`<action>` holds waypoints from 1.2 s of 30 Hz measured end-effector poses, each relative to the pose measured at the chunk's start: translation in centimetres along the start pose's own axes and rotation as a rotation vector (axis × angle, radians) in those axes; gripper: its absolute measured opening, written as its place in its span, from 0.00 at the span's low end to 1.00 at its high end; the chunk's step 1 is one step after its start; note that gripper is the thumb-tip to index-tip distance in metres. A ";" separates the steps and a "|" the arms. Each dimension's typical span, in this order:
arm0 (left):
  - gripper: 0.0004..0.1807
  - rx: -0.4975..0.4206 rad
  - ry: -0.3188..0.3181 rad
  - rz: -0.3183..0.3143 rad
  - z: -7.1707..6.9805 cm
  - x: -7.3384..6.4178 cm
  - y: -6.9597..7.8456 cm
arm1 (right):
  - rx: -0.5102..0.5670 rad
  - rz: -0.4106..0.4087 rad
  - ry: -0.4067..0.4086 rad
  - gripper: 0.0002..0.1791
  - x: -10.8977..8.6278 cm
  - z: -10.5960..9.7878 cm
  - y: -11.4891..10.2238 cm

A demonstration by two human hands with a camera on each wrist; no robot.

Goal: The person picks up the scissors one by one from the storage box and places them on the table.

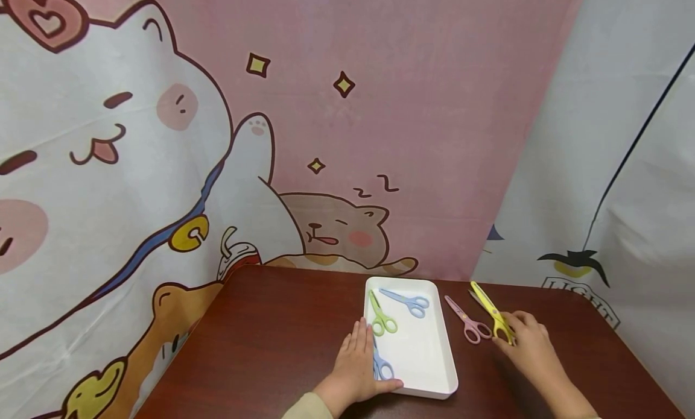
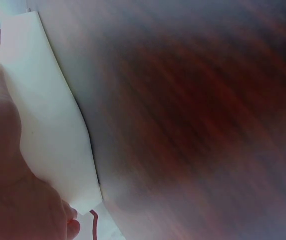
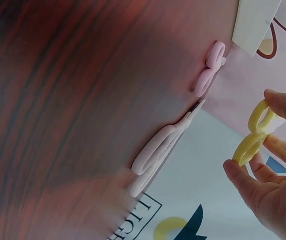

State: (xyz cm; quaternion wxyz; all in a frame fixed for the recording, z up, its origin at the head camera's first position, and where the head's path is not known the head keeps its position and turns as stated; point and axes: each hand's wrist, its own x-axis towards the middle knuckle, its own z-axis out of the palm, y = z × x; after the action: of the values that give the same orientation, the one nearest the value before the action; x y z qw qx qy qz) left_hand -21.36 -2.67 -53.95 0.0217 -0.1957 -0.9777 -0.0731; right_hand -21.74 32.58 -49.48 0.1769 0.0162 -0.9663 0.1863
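Observation:
My left hand [image 1: 354, 365] rests along the left wall of a white tray [image 1: 420, 355], fingers straight and thumb out over the near rim. Inside the tray lie green scissors [image 1: 384, 324], light blue scissors [image 1: 415, 305] and a second blue pair [image 1: 385, 369], partly hidden by that hand. My right hand [image 1: 529, 343] pinches the handle loops of yellow scissors [image 1: 491, 307], whose blades point away; the right wrist view shows them raised above the table. Pink scissors [image 1: 468, 324] lie on the table between tray and right hand. Pale scissors [image 3: 155, 155] also lie there, mostly hidden in the head view.
The dark reddish-brown table [image 1: 271, 346] ends at the back against a pink and white cartoon cloth [image 1: 434, 135]. Its right edge slants down beside my right forearm. The tray's long wall [image 2: 48, 110] stands low above the wood.

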 end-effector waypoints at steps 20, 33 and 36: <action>0.71 -0.007 -0.011 -0.007 0.0 0.1 -0.1 | -0.031 0.049 -0.055 0.32 0.2 -0.3 2.6; 0.70 -0.011 -0.020 -0.009 -0.3 0.0 0.1 | -0.050 0.077 -0.098 0.32 0.3 -1.3 4.8; 0.70 -0.012 -0.023 -0.011 -0.3 0.0 0.1 | -0.056 0.072 -0.094 0.32 0.3 -1.4 5.3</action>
State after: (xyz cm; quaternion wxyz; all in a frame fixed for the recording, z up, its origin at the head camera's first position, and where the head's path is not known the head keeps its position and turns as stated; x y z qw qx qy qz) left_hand -21.32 -2.62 -53.67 0.0088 -0.1912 -0.9785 -0.0766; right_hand -22.03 38.04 -50.03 0.1252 -0.0147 -0.9783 0.1645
